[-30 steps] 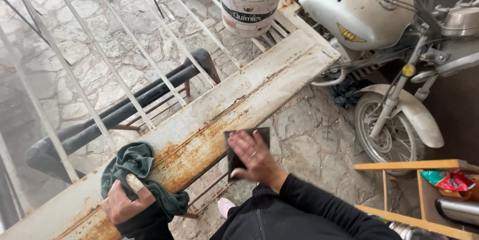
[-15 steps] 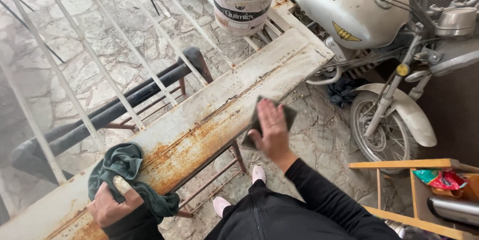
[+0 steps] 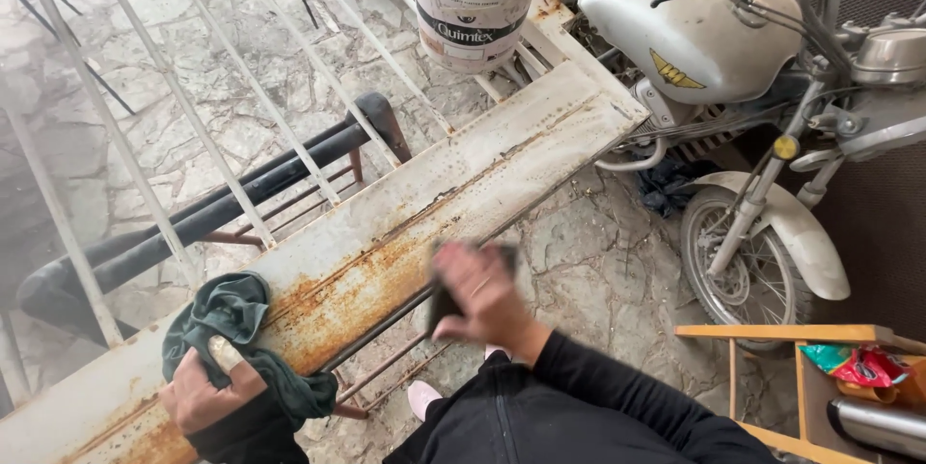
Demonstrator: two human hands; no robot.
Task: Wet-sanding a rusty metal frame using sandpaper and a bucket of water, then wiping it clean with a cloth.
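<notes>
A long, rusty white metal frame runs diagonally from lower left to upper right. My right hand presses a dark sheet of sandpaper against the frame's near edge; the hand is blurred with motion. My left hand rests on the frame at the lower left and grips a dark green rag. Orange rust stains cover the frame between my two hands.
A white plastic bucket stands at the frame's far end. A grey motorcycle is parked on the right. White bars and a black tube lie beyond the frame. A wooden stand holds colourful items at lower right.
My right hand slid the sandpaper up along the frame's edge, then back down toward me. My left hand and the rag stayed in place.
</notes>
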